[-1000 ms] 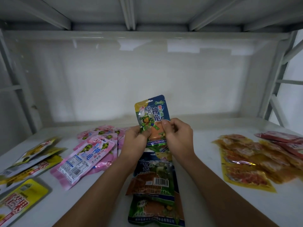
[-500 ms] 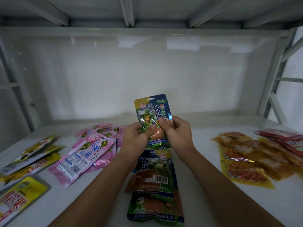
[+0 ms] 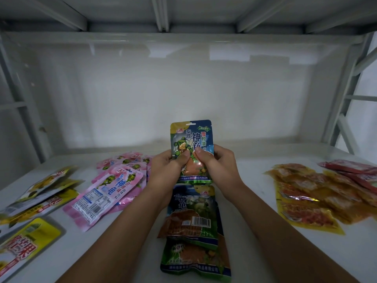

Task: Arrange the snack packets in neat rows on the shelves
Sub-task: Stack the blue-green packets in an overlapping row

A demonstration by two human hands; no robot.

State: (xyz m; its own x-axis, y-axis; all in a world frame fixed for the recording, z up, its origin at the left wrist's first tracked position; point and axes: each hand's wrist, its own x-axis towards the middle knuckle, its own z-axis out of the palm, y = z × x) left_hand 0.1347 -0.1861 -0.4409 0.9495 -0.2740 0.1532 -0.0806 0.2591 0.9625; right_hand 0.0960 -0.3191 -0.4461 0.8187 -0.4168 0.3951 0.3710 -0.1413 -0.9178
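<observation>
Both hands, left hand [image 3: 169, 166] and right hand [image 3: 219, 166], pinch an upright blue packet [image 3: 191, 139] reading 神龟 between them, hiding its lower half; similar packets [image 3: 191, 217] lie just below on the shelf [image 3: 255, 231].

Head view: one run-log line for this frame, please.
step: arranging | held: blue-green foil turtle snack packet, upright | left hand: pinching it | right hand: pinching it | below: same-type packets in a column on white shelf

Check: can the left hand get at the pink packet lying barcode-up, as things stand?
Probably not yet. The left hand and right hand both grip the upright blue packet. The pink packet lies uncovered on the shelf just beside the left forearm, so the path looks free once it lets go.
</observation>
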